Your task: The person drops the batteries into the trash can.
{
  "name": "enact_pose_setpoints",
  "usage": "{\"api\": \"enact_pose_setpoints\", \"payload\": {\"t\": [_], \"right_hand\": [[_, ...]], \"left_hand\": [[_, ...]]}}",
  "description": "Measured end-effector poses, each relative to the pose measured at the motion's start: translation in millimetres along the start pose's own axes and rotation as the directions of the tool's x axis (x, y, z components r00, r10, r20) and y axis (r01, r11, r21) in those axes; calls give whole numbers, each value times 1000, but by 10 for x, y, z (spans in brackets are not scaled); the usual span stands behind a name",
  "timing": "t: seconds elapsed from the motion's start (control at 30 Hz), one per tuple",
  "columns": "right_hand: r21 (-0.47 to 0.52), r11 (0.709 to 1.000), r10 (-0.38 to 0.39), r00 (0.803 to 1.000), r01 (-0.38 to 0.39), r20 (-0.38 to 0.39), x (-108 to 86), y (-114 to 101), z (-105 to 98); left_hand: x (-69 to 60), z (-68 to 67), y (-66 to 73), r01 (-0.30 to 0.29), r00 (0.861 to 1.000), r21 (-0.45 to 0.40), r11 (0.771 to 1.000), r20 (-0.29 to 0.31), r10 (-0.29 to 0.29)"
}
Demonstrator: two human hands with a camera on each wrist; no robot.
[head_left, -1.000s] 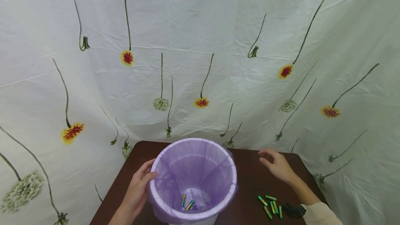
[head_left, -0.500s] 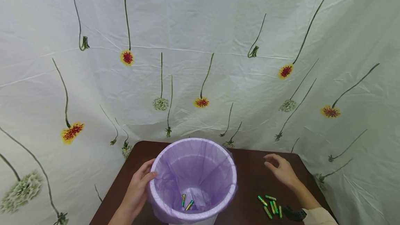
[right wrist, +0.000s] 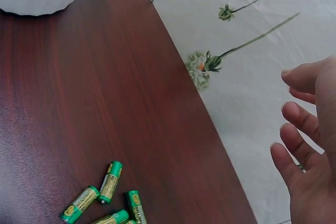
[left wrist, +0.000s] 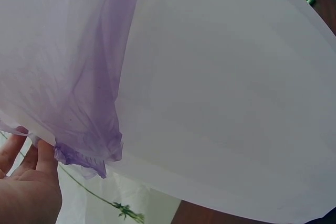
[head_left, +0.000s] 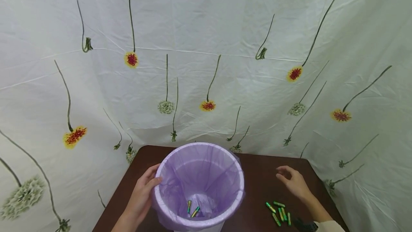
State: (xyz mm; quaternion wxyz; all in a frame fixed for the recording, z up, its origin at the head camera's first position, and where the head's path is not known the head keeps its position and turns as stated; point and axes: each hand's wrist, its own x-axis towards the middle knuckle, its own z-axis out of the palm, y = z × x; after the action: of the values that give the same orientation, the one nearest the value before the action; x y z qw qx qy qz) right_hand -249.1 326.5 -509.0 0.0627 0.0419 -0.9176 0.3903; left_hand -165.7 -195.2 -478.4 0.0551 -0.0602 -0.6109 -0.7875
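A white trash bin lined with a thin purple plastic bag stands upright on the table. My left hand grips the bin's left rim, its thumb over the edge and the other fingers outside; the left wrist view shows these fingers against the bag's overhang. Inside the bin lie two green and yellow batteries. My right hand hovers over the table's right side, fingers loosely bent, holding nothing. Several similar batteries lie nearer to me, below that hand and close to the right wrist.
The dark brown wooden table has its far edge against a pale cloth printed with flowers. A black band is at the right wrist. Right of the bin, bare tabletop separates it from the loose batteries.
My right hand has drifted right and a little towards me, staying without anything in it. The left hand, the bin and the batteries keep their places.
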Motion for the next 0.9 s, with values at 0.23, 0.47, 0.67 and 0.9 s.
{"api": "enact_pose_setpoints", "payload": {"t": [0.23,0.47,0.67,0.9], "right_hand": [[-11,999,51,999,-51,3,-43,137,34],[-12,991,134,991,-133,7,-115,269,91],[21,977,213,977,-213,7,-173,426,156],[35,966,255,967,-255,12,-244,589,229]], "left_hand": [[5,9,9,5,1000,3,1000,-5,-5],[2,16,15,14,1000,-5,1000,-13,-14],[3,20,15,23,999,0,1000,-25,-23],[10,18,14,23,1000,2,1000,-21,-23]]}}
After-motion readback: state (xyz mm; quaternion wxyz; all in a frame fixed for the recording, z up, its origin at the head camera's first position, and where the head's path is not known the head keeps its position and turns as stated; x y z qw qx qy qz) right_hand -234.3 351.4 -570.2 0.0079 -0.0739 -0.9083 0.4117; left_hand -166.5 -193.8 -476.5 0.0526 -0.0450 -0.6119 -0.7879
